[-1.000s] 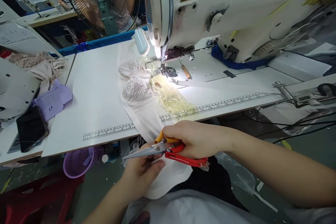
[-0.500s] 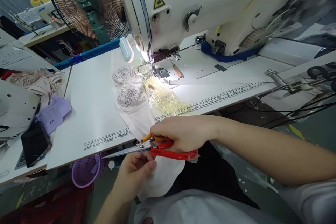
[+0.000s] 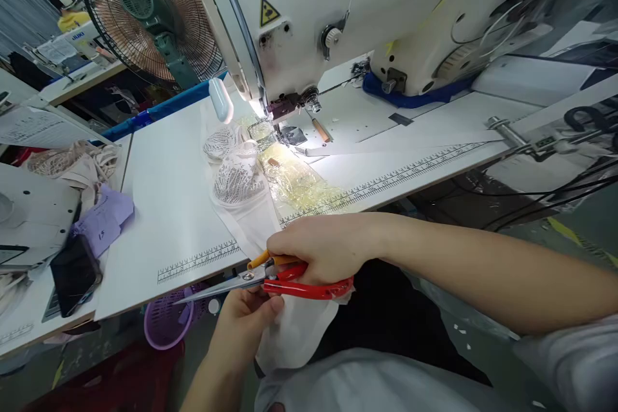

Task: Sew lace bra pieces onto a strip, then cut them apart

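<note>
My right hand point(image 3: 318, 248) is closed on a pair of scissors point(image 3: 309, 288) with red handles, their blades pointing left past the table's front edge. An orange, tube-like piece point(image 3: 258, 261) sticks out by its fingertips; its kind is unclear. Just below the blades, my left hand point(image 3: 246, 322) pinches white fabric point(image 3: 294, 328) that hangs over the lap. The left fingertips are partly hidden behind the scissors. A white lace bra point(image 3: 239, 180) lies on the table, its plain band running toward the right hand. Beside it is crumpled clear yellowish plastic point(image 3: 299, 180).
The sewing machine point(image 3: 290, 26) stands behind the bra, its lamp lit. A wooden-handled tool point(image 3: 320, 130) lies near its needle. At left are a phone point(image 3: 74, 275), purple paper point(image 3: 109, 219) and lace pieces point(image 3: 72, 164). Below hangs a purple basket point(image 3: 167, 325); a fan point(image 3: 149, 13) stands behind.
The view has shifted slightly. My right hand and the scissors have moved a little to the left, the blade tip now over the purple basket. Both hands keep their grips.
</note>
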A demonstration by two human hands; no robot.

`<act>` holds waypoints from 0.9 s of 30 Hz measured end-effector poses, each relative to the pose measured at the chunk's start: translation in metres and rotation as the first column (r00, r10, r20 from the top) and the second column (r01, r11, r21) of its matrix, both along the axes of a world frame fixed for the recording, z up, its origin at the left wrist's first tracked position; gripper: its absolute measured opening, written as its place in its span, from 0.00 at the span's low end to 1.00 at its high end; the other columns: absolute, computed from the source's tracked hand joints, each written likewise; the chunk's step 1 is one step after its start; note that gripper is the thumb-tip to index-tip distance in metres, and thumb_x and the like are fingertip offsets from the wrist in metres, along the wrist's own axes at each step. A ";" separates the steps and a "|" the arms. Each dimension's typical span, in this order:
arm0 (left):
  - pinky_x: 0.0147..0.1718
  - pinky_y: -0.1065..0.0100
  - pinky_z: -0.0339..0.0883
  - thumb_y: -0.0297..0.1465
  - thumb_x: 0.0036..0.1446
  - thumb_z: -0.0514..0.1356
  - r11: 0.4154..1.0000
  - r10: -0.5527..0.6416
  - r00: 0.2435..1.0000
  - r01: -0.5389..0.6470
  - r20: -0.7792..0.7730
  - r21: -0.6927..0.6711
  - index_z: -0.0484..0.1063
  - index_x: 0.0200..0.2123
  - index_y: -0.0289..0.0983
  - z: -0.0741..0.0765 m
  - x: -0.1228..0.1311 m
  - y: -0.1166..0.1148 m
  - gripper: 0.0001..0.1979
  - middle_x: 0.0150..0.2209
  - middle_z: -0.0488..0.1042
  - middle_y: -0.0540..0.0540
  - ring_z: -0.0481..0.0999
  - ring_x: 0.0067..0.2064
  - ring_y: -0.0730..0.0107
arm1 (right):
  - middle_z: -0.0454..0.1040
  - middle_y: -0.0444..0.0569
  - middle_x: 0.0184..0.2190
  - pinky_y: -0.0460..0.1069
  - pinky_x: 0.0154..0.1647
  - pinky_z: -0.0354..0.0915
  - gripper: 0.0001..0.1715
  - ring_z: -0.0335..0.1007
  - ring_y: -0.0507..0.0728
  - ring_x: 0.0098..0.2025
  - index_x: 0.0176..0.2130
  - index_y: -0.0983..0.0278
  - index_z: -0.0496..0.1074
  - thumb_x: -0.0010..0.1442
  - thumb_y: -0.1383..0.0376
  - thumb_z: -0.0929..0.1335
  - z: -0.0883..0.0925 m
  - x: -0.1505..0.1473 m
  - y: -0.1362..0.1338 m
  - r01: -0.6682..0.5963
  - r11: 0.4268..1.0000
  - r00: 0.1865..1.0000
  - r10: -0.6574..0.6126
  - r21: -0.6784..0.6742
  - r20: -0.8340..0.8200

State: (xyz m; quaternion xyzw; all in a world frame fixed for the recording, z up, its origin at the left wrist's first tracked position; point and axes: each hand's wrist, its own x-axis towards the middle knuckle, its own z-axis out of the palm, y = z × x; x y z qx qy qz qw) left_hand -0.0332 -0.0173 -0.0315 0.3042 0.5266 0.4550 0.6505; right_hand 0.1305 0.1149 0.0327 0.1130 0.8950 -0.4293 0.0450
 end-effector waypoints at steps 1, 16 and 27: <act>0.41 0.62 0.66 0.35 0.43 0.69 1.000 0.022 1.000 -0.022 -0.009 -0.005 0.77 0.30 0.37 0.003 0.003 0.000 0.11 0.33 0.78 0.45 0.75 0.38 0.61 | 0.61 0.41 0.25 0.46 0.21 0.53 0.11 0.57 0.51 0.24 0.26 0.60 0.53 0.49 0.67 0.64 0.000 0.000 0.000 -0.004 1.000 1.000 0.004 -0.004 0.004; 0.35 0.64 0.66 0.45 0.43 0.67 0.987 -0.025 0.948 -0.027 -0.316 -0.156 0.78 0.29 0.34 -0.008 -0.001 -0.010 0.19 0.33 0.77 0.43 0.72 0.36 0.61 | 0.63 0.41 0.24 0.46 0.22 0.52 0.13 0.57 0.52 0.24 0.26 0.60 0.54 0.48 0.68 0.66 -0.009 0.002 -0.008 0.042 0.999 0.999 -0.042 0.019 -0.027; 0.26 0.75 0.57 0.41 0.46 0.67 0.999 0.046 0.997 -0.047 -0.055 -0.025 0.75 0.26 0.34 -0.016 0.002 -0.009 0.15 0.24 0.71 0.49 0.64 0.26 0.76 | 0.60 0.43 0.27 0.47 0.25 0.53 0.20 0.52 0.52 0.26 0.28 0.60 0.54 0.55 0.48 0.62 -0.056 0.073 -0.068 0.301 0.891 0.934 -0.348 -0.340 -0.083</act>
